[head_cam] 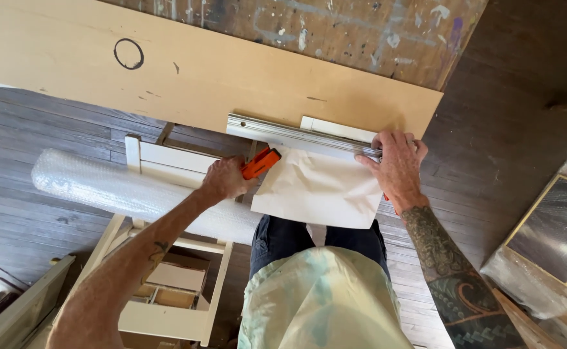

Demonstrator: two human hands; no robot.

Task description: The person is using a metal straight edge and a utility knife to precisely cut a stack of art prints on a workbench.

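- Dark wooden floorboards run under everything you see, and a pale plywood tabletop crosses the upper part of the view, with a paint-spattered board behind it.
- Your left hand is closed in a fist around an orange utility knife, whose tip points up toward the ruler's lower edge.
- Your right hand lies flat with its fingers spread, pressing down on the right end of a long metal ruler.
- That ruler lies along the near edge of the tabletop, tilted slightly down to the right, across the top of a white sheet of paper.
- The sheet hangs off the tabletop edge over your dark jeans, between your two hands.
- A white board peeks out just above the ruler, touching it.
- A roll of bubble wrap lies under your left forearm, resting across a white wooden frame.
- Well off to the right, a plastic-wrapped framed picture sits on the floor.
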